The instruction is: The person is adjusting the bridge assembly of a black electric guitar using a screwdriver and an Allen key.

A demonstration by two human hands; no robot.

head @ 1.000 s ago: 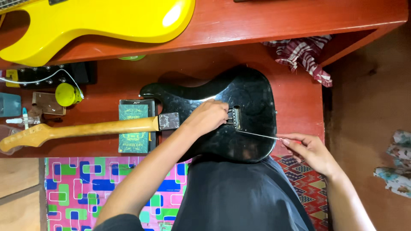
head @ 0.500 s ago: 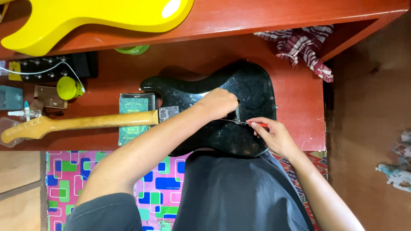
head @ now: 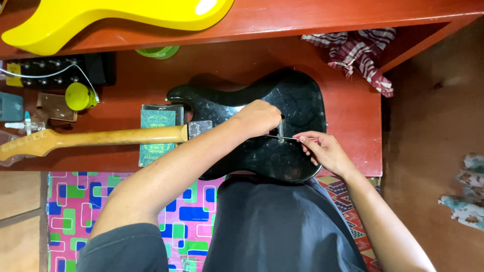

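Guitar body (head: 295, 100), black, lay back-up on the red worktop (head: 353, 136), its pale wooden neck (head: 101, 138) running off to the person's left over a small green booklet (head: 157, 132). Left hand (head: 257, 118) rested on the body at the rear cavity, fingers curled down over it; what they pinched, if anything, could not be told. Right hand (head: 325, 151) had its fingers closed on the red handle of a thin screwdriver (head: 290, 137), shaft level and tip at the cavity by the left hand.

Judged: for a clean job the shaft wanted to sit square in the screw head, the left hand steadying the body against sliding, pressure kept along the shaft so the tip would not skate over the glossy finish.

Nearby: yellow guitar body (head: 121, 17) on the upper shelf, striped cloth (head: 360, 53), round yellow-green container (head: 80, 95), black pedal unit (head: 60, 73).
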